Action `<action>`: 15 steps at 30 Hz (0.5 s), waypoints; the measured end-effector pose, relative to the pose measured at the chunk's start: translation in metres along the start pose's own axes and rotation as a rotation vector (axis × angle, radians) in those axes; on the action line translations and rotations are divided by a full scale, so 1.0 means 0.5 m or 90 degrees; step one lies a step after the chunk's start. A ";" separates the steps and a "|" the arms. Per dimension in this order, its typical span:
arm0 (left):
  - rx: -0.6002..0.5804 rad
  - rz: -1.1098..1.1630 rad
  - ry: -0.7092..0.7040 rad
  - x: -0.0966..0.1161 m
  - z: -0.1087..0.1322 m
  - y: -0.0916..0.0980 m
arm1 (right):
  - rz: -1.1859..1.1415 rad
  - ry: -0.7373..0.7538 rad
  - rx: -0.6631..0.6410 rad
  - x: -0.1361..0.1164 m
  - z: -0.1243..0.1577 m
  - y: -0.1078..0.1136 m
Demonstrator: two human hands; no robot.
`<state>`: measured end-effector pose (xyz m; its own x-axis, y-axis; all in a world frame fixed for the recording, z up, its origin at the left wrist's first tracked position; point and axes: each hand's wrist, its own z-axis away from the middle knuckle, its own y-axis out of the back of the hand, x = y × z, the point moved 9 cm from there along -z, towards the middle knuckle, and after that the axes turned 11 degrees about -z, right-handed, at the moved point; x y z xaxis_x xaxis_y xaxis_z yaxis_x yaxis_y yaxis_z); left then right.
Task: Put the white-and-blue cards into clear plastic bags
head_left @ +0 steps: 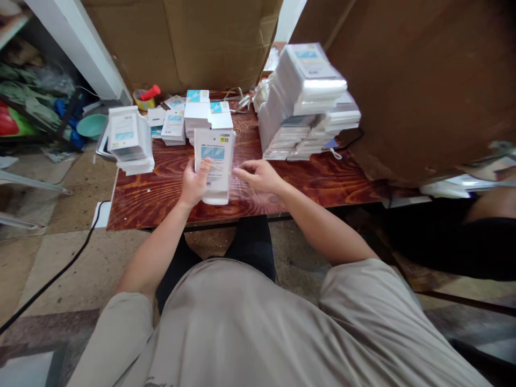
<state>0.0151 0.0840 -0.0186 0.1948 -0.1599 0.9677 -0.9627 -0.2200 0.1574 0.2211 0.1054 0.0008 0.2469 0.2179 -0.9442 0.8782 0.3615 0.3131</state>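
Observation:
My left hand [195, 181] grips a white printed package [215, 161] with two blue pictures on its front, the thumb lying across its face. It looks like a card in a clear sleeve, held upright above the front part of the wooden table [173, 188]. At the package's right edge is my right hand [258, 174], its fingers pinched together; whether they hold the edge or something small is hidden. Just behind the package stand piles of white and blue printed cards [197, 115]. On the left is a stack of similar sleeved packages [129, 137].
A tall stack of sleeved packages [306, 80] rises at the back right. Yellow tape [145, 102] with a red object [151, 92] sits at the back left. Cardboard [217, 43] walls the table's rear. Another person's leg [443, 236] is at right; a black cable [60, 274] crosses the floor.

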 end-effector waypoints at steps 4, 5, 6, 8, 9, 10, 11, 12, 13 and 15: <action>-0.013 0.084 0.063 -0.037 0.016 -0.020 | -0.118 0.019 0.115 -0.018 0.013 0.046; -0.017 0.096 0.073 -0.039 0.020 -0.026 | -0.153 0.020 0.112 -0.024 0.016 0.043; -0.018 0.112 0.081 -0.036 0.025 -0.033 | -0.182 0.024 0.112 -0.030 0.020 0.037; -0.019 0.137 0.091 -0.022 0.032 -0.046 | -0.228 0.018 0.108 -0.037 0.028 0.012; -0.027 0.143 0.096 -0.010 0.035 -0.056 | -0.257 0.004 0.111 -0.034 0.032 -0.003; -0.041 0.146 0.104 0.002 0.039 -0.066 | -0.293 -0.015 0.121 -0.027 0.036 -0.017; -0.061 0.151 0.116 0.014 0.043 -0.078 | -0.332 -0.031 0.139 -0.017 0.041 -0.028; -0.091 0.163 0.136 0.024 0.049 -0.092 | -0.372 -0.041 0.164 -0.007 0.047 -0.035; -0.128 0.182 0.160 0.033 0.057 -0.107 | -0.406 -0.045 0.193 0.004 0.054 -0.037; -0.196 0.217 0.203 0.048 0.074 -0.133 | -0.443 -0.065 0.238 0.024 0.071 -0.028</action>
<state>0.0909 0.0591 -0.0134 -0.1580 0.1364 0.9780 -0.9808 0.0929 -0.1714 0.2262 0.0709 -0.0186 -0.3888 -0.0369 -0.9206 0.9192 0.0521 -0.3903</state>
